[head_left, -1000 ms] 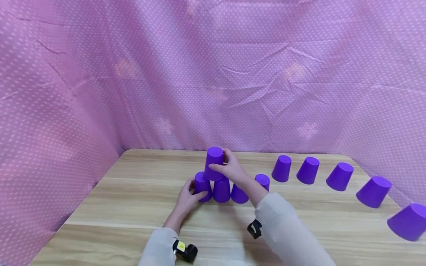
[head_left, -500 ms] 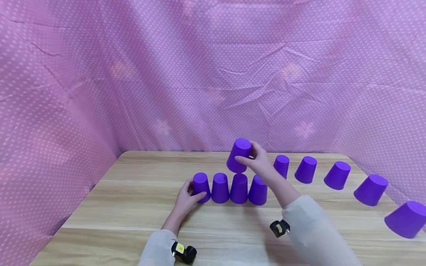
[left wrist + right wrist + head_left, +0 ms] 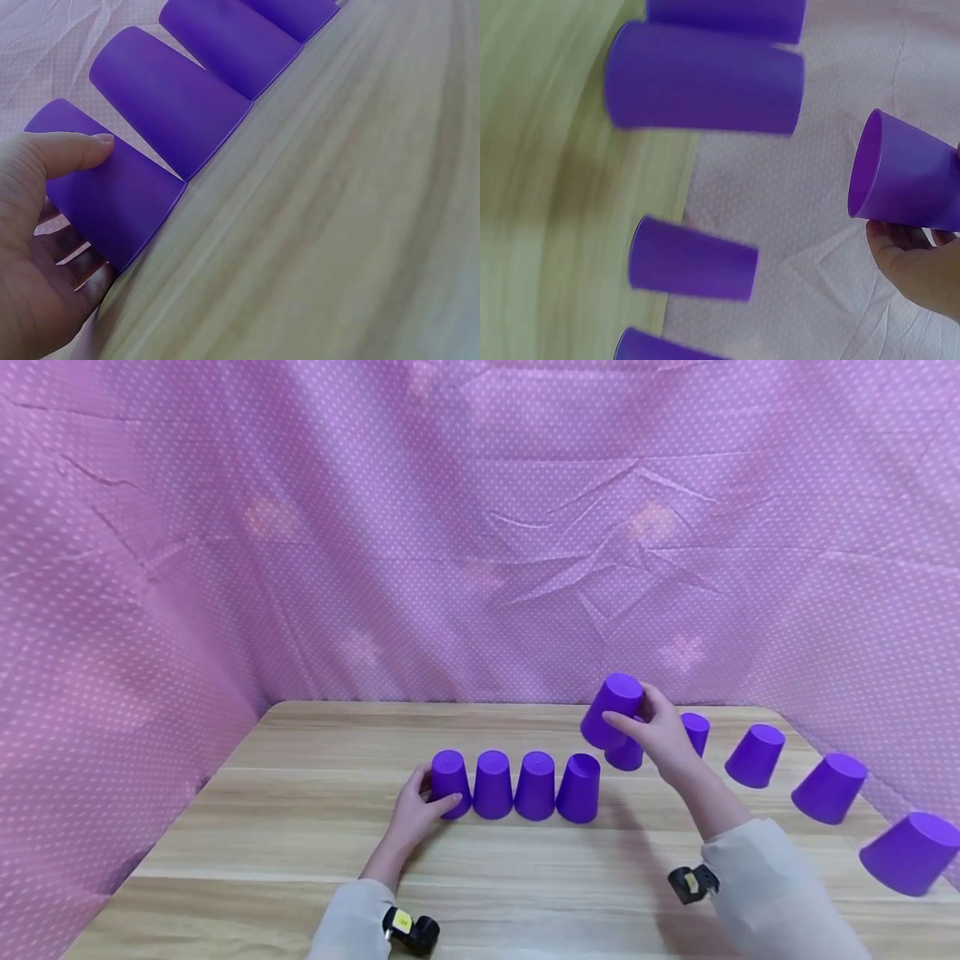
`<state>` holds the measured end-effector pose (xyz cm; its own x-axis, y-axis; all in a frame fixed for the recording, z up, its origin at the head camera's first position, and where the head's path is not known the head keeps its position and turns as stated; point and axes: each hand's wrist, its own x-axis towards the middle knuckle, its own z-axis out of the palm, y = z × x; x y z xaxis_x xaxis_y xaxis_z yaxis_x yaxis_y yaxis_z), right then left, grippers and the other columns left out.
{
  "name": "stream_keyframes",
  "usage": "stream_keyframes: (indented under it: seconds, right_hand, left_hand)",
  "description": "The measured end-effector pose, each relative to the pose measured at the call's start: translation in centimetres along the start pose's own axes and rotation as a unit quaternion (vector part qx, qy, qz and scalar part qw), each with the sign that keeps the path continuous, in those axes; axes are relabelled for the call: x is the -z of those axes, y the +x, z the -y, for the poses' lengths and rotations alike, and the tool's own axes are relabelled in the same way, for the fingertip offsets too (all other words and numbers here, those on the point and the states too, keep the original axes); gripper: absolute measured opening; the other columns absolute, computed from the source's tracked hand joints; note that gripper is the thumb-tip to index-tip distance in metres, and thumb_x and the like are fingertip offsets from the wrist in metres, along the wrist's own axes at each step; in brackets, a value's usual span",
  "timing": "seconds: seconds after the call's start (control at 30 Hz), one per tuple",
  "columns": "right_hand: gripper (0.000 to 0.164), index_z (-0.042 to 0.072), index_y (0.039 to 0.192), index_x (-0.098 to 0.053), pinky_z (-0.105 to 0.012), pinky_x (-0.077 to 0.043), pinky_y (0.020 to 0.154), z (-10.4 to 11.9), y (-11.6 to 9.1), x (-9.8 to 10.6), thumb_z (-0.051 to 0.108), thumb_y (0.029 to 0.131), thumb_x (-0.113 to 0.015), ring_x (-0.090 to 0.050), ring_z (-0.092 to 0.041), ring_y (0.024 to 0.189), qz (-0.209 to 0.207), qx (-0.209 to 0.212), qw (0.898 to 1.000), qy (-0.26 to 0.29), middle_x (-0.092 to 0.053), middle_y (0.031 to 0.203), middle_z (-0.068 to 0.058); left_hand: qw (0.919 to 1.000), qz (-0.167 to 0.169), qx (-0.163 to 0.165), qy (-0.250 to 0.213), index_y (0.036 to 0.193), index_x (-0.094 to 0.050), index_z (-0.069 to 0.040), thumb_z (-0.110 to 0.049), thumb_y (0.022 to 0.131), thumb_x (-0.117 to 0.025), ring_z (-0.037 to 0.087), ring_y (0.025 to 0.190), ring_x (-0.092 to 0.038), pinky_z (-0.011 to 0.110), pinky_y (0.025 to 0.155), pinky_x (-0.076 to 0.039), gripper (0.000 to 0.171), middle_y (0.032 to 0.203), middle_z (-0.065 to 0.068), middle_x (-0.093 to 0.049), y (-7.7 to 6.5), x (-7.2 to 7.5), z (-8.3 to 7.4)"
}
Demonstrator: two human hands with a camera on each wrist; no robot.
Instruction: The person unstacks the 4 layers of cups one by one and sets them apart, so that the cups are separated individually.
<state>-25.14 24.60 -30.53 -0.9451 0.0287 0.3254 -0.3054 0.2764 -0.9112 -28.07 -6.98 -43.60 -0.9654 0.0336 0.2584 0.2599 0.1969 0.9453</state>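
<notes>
Right hand [image 3: 660, 737]: thumb and fingers grip an inverted, tapered purple cup [image 3: 615, 695], apparently plastic, raised off the pale wooden table [image 3: 510, 885]. Left hand [image 3: 411, 812]: thumb and fingers hold the leftmost matching cup [image 3: 449, 781], inverted on the table. Probably light, stiff, smooth; grip sidewalls gently

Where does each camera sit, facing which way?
Head-worn: faces forward and down at the pale wooden table; left hand, right hand and white sleeves show.
On left wrist: faces a gripped purple tapered cup; left hand shows.
On right wrist: faces standing cups and a raised purple tapered cup; right hand shows partly.
Head and right-wrist views both show the raised cup.
</notes>
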Motion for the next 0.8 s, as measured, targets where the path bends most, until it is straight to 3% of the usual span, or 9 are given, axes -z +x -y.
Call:
stream_keyframes:
  seconds: [0.1,0.27,0.43,0.63,0.8]
  right_hand:
    - [0.061,-0.005,0.126,-0.031,-0.037,-0.034,0.092,-1.0,-0.6,1.3,0.017,0.079,-0.063,-0.044,-0.023,0.104,-0.009,0.003,1.0,-0.016,-0.044,0.116,-0.024]
    - [0.059,-0.004,0.126,-0.032,-0.023,-0.042,0.08,-2.8,-1.6,3.3,0.021,0.08,-0.061,-0.048,-0.007,0.093,-0.021,-0.012,0.998,-0.051,-0.045,0.116,-0.024]
    - [0.062,-0.004,0.128,-0.03,-0.015,-0.041,0.076,-4.2,-3.1,5.2,0.022,0.081,-0.061,-0.045,-0.004,0.093,-0.038,-0.033,0.995,-0.087,-0.043,0.118,-0.025]
    - [0.057,-0.005,0.121,-0.038,-0.026,-0.041,0.079,-6.6,-4.4,7.3,0.023,0.079,-0.063,-0.047,-0.004,0.087,-0.071,-0.053,0.99,-0.109,-0.048,0.11,-0.023]
    - [0.056,-0.008,0.119,-0.034,-0.029,-0.04,0.079,-7.9,-5.4,9.2,0.02,0.079,-0.063,-0.044,0.004,0.083,-0.062,-0.075,0.989,-0.11,-0.047,0.11,-0.024]
  left_hand:
    - [1.0,0.002,-0.003,-0.003,0.118,-0.042,0.004,-0.004,0.069,-0.07,0.035,0.103,-0.046,0.041,0.089,-0.037,0.057,0.111,0.023,-0.048,0.0,-0.1,0.0]
    - [1.0,-0.001,0.0,-0.006,0.118,-0.042,0.004,-0.003,0.068,-0.069,0.036,0.102,-0.046,0.042,0.088,-0.037,0.057,0.11,0.023,-0.048,0.0,0.0,0.0]
    - [1.0,0.003,0.003,-0.006,0.119,-0.041,0.004,-0.004,0.068,-0.069,0.036,0.104,-0.045,0.042,0.089,-0.037,0.059,0.112,0.024,-0.047,0.0,0.0,0.0]
    - [1.0,0.005,-0.002,0.0,0.12,-0.04,0.005,-0.005,0.069,-0.069,0.036,0.105,-0.044,0.042,0.09,-0.036,0.059,0.113,0.025,-0.046,0.0,0.0,-0.2]
    - [0.9999,0.01,-0.003,0.002,0.121,-0.039,0.005,-0.006,0.07,-0.069,0.037,0.106,-0.043,0.043,0.09,-0.035,0.061,0.114,0.026,-0.045,-0.1,0.0,0.0]
